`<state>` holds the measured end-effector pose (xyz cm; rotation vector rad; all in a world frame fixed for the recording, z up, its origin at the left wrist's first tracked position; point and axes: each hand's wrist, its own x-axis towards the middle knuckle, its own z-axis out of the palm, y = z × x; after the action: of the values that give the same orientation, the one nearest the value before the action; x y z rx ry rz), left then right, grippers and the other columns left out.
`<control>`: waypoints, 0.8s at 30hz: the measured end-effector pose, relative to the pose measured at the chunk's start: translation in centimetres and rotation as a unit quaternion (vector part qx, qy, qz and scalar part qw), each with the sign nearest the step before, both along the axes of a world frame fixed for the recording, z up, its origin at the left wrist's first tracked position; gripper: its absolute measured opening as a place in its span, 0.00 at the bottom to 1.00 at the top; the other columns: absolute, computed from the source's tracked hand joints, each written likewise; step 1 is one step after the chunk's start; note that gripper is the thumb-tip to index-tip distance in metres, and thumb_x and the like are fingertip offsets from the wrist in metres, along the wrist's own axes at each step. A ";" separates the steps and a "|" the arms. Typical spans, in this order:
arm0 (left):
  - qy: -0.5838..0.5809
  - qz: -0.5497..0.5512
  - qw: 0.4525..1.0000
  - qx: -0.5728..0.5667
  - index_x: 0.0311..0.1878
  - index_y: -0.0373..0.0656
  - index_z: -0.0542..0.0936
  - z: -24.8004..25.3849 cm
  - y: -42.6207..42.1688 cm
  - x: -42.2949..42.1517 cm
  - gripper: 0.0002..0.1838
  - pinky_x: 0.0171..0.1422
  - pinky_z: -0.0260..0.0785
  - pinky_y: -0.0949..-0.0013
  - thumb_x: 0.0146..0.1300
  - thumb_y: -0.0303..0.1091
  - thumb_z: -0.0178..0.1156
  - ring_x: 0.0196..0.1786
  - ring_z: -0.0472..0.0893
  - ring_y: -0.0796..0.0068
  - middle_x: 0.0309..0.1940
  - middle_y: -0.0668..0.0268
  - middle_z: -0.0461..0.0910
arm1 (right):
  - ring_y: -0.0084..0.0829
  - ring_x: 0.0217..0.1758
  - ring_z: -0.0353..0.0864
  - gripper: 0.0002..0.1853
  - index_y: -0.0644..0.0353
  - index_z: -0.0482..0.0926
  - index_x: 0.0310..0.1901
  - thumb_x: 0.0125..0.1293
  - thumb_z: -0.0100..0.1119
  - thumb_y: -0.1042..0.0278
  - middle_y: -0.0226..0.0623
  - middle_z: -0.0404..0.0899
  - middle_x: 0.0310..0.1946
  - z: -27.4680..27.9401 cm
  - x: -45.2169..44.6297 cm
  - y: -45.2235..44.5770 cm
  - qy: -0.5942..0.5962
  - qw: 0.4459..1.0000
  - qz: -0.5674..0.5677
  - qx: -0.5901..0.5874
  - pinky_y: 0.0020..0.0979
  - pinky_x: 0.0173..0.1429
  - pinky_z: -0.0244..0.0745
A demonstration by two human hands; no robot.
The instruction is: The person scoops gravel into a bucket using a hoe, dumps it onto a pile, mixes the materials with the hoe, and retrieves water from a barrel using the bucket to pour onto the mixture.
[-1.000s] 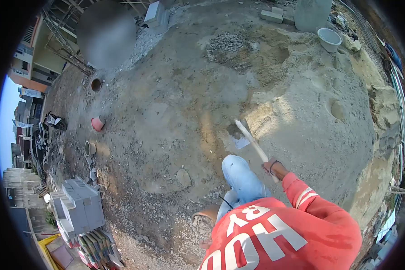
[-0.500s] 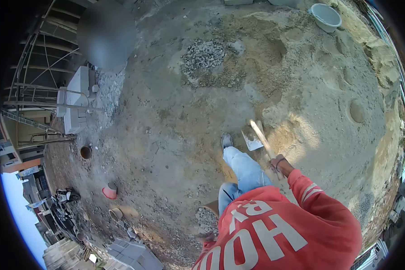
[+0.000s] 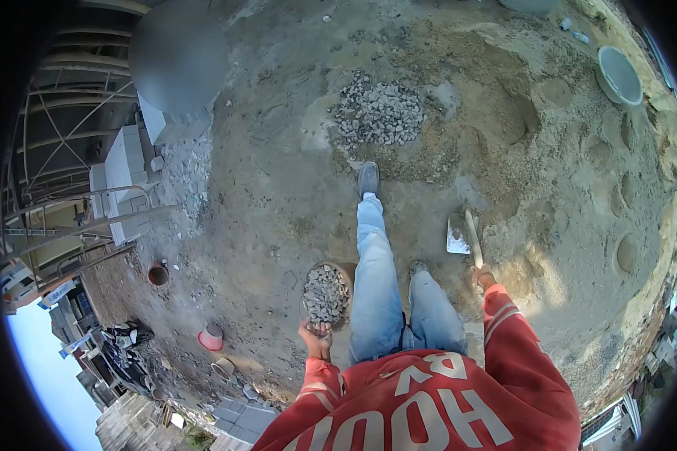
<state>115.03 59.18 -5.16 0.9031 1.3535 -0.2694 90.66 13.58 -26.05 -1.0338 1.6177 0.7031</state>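
Note:
My left hand (image 3: 318,338) is closed on the near rim of a round, brownish pan (image 3: 347,276). Grey crushed stone (image 3: 325,295) fills this pan, which hangs beside my left leg. In my right hand (image 3: 484,276) is the wooden handle of a hoe (image 3: 473,234). The hoe's broad metal blade points away from me, to the right of my legs. Ahead of my front foot lies a loose pile of crushed stone (image 3: 381,113) on the ground.
Sand (image 3: 579,150) with footprints spreads along the right, with a pale plastic tub (image 3: 619,76) on it. Pale blocks (image 3: 126,180) and scaffold poles stand at the left. A red-rimmed bucket (image 3: 211,337) and a motorcycle (image 3: 124,346) are at the lower left.
I have stepped forward toward the stone pile. The stone-filled pan and my left hand have come into clear view on the left. The hoe stays in my right hand.

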 end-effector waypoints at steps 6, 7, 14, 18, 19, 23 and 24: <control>-0.098 -0.205 0.974 0.013 0.17 0.54 0.59 -9.0 -9.3 17.8 0.19 0.26 0.53 0.71 0.60 0.34 0.56 0.15 0.54 0.79 0.11 0.75 0.51 | 0.49 0.39 0.78 0.12 0.62 0.73 0.40 0.60 0.58 0.64 0.49 0.78 0.33 -5.6 -5.2 4.4 -0.021 0.968 0.235 -0.089 0.50 0.43 0.72; -0.128 -0.248 0.960 -0.004 0.17 0.54 0.60 -10.5 -10.8 20.0 0.19 0.26 0.53 0.72 0.61 0.33 0.56 0.15 0.54 0.80 0.11 0.76 0.51 | 0.52 0.42 0.80 0.13 0.62 0.73 0.42 0.59 0.58 0.64 0.51 0.80 0.35 -7.3 -7.3 5.5 -0.050 0.928 0.334 -0.156 0.52 0.46 0.73; -0.088 -0.487 0.852 0.171 0.17 0.52 0.69 -9.0 -26.7 27.9 0.16 0.27 0.51 0.75 0.59 0.29 0.61 0.19 0.60 0.87 0.14 0.80 0.60 | 0.36 0.49 0.82 0.21 0.60 0.73 0.56 0.67 0.55 0.58 0.43 0.80 0.49 -0.1 21.2 -4.6 -0.215 0.966 -0.025 -0.139 0.35 0.50 0.75; -0.152 -0.583 0.796 0.052 0.17 0.49 0.63 -0.3 -33.2 28.1 0.19 0.28 0.47 0.76 0.58 0.25 0.60 0.22 0.56 0.87 0.17 0.79 0.59 | 0.35 0.58 0.75 0.28 0.58 0.70 0.62 0.69 0.50 0.46 0.37 0.75 0.57 -4.7 30.5 -7.8 -0.259 0.948 -0.184 -0.002 0.37 0.57 0.73; -0.139 -0.620 0.772 0.020 0.17 0.48 0.61 3.6 -34.4 28.4 0.19 0.28 0.46 0.76 0.57 0.24 0.60 0.23 0.55 0.86 0.17 0.78 0.58 | 0.38 0.61 0.72 0.31 0.57 0.69 0.63 0.69 0.47 0.41 0.38 0.73 0.59 -7.0 30.9 -7.2 -0.281 0.929 -0.234 0.049 0.40 0.60 0.70; -0.131 -0.688 0.706 -0.108 0.19 0.46 0.59 13.6 -36.0 33.2 0.16 0.30 0.45 0.74 0.50 0.22 0.58 0.24 0.54 0.82 0.18 0.76 0.55 | 0.40 0.65 0.68 0.34 0.55 0.68 0.65 0.69 0.44 0.37 0.39 0.70 0.62 -8.6 29.1 -5.3 -0.260 0.890 -0.353 0.124 0.42 0.64 0.67; -0.127 -0.707 0.684 -0.128 0.20 0.45 0.59 14.5 -36.6 34.5 0.15 0.30 0.45 0.74 0.48 0.22 0.57 0.25 0.54 0.81 0.19 0.75 0.55 | 0.40 0.65 0.68 0.34 0.55 0.68 0.65 0.68 0.44 0.37 0.39 0.70 0.62 -7.5 28.0 -5.0 -0.242 0.892 -0.364 0.117 0.42 0.64 0.67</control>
<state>149.51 22.63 9.38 1.5179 0.0647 -1.4171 118.67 8.56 -33.50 -0.3208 1.2916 0.0993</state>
